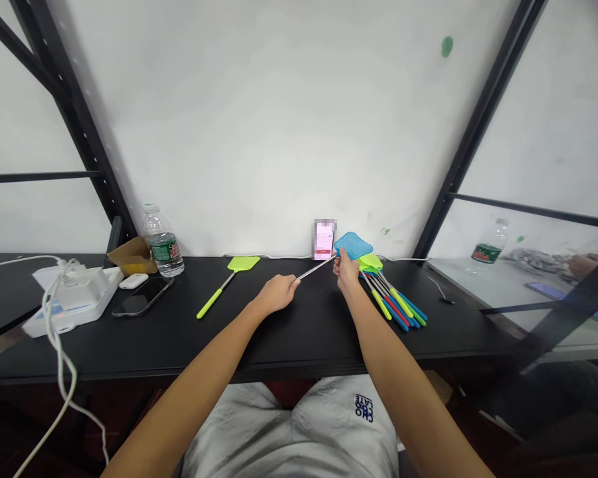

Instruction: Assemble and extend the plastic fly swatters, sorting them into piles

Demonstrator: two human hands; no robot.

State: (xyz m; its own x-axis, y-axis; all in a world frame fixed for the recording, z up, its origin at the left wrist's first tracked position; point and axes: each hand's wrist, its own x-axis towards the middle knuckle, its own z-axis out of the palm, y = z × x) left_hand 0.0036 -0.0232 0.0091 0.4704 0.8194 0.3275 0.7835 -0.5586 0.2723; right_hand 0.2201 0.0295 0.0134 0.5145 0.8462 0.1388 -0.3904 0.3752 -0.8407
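Note:
A blue fly swatter is held between my two hands above the black table. My left hand is closed round its handle end, which the fingers hide. My right hand grips it at the base of the blue mesh head, and the thin metal shaft runs between them. Just right of my right hand lies a pile of fly swatters with green, blue and red handles. To the left of my left hand, a single green fly swatter lies flat, its handle toward me.
A lit phone leans on the wall. At left are a water bottle, a dark phone, a white case, a cardboard box and a power strip with cables. Black shelf posts flank the table.

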